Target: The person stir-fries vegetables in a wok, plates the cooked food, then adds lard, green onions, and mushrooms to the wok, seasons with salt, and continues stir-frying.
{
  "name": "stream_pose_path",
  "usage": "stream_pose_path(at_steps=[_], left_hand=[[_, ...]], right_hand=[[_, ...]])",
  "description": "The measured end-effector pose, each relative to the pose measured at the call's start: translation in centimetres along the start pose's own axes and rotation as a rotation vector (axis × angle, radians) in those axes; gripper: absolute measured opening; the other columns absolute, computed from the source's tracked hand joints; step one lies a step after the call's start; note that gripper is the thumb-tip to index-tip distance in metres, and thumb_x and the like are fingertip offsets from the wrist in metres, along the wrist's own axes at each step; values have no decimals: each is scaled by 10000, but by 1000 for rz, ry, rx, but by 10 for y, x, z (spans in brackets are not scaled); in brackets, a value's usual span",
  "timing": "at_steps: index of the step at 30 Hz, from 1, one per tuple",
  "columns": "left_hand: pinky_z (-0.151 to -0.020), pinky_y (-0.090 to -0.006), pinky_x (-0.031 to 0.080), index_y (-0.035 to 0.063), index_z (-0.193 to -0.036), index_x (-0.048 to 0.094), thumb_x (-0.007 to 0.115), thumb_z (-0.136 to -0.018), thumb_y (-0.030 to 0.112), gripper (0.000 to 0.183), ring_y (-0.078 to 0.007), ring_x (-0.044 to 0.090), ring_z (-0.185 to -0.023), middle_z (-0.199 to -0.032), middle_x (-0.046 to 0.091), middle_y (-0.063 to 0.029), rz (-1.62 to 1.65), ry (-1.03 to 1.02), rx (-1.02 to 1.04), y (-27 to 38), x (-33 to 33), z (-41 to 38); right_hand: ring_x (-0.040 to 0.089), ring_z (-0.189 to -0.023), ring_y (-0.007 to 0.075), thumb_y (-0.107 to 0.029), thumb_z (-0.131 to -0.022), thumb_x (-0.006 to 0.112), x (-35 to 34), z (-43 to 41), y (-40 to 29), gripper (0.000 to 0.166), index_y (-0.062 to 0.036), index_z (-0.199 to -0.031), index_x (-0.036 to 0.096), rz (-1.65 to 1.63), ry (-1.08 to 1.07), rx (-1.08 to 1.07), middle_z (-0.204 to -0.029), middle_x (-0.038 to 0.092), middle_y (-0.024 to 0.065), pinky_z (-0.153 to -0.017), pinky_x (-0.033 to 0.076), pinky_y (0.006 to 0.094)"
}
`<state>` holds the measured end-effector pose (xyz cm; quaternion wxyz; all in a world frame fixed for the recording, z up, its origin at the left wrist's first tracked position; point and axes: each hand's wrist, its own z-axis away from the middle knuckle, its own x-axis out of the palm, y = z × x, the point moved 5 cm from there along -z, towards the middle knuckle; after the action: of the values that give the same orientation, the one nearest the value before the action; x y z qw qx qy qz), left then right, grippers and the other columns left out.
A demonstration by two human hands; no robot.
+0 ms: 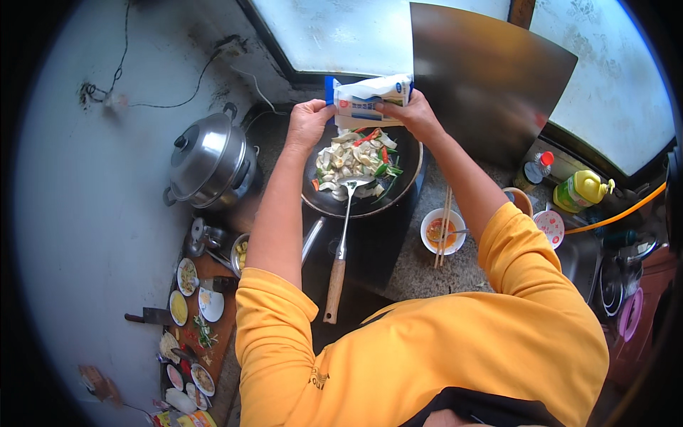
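Note:
Both hands hold a white and blue plastic packet point(368, 104) level above the far side of a dark frying pan point(403, 192). My left hand point(309, 123) pinches its blue left end; my right hand point(419, 118) grips the right end, thumb across the front. Below the packet lie pale sliced pieces point(349, 155) with red and green peppers. A metal spatula point(346, 229) with a wooden handle rests its blade in the food, its handle sticking out over the near rim. Whether anything falls from the packet, I cannot tell.
A lidded steel steamer pot point(205, 160) stands left of the pan. On the right, chopsticks point(444, 227) lie across a white bowl point(430, 224) with reddish liquid. Small dishes, a cleaver point(155, 316) and a cutting board point(219, 347) are lower left; bottles and a sink point(576, 261) are far right.

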<state>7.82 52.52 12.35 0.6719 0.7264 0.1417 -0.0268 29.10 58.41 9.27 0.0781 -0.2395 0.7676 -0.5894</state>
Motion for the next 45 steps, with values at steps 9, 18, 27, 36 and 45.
stream_pose_path(at_steps=[9, 18, 27, 36, 45], left_hand=[[-583, -178, 373, 9, -904, 718, 658, -878, 135, 142, -8, 483, -642, -755, 637, 50, -81, -14, 57, -6, 8, -22], [-724, -225, 460, 7, -927, 707, 670, -834, 53, 111, -75, 591, -745, -842, 681, -1, -44, -42, -102, -20, 1, -13], [-794, -240, 477, 10, -1040, 680, 620, -848, 7, 201, -96, 624, -844, -947, 694, -35, -52, 17, 20, -26, 14, -25], [-886, -278, 476, -24, -1234, 556, 682, -819, 56, 441, -156, 596, -1000, -1130, 624, -90, -189, 108, 26, -14, -8, -31], [-809, -253, 465, 26, -1042, 670, 697, -800, 52, 245, -98, 607, -862, -969, 681, -25, -261, -38, -79, -25, 27, -36]], right_hand=[[631, -851, 151, -120, -745, 769, -10, -17, 35, 328, 6, -1020, 641, -141, 56, -11, -945, 679, 81, -790, 504, 296], [643, -835, 147, -102, -750, 779, 2, -12, 43, 263, -23, -976, 670, -88, 100, -6, -930, 692, 61, -797, 511, 310], [653, -822, 181, -134, -770, 756, -1, -6, 37, 290, -1, -998, 635, -131, 145, 10, -929, 678, 101, -748, 525, 324], [633, -838, 154, -100, -767, 755, -8, -29, 53, 292, 7, -1012, 639, -308, 201, -41, -938, 681, 88, -776, 495, 302], [631, -826, 144, -118, -756, 771, -13, -19, 49, 312, 0, -1015, 643, -299, 153, -72, -937, 682, 72, -756, 498, 292]])
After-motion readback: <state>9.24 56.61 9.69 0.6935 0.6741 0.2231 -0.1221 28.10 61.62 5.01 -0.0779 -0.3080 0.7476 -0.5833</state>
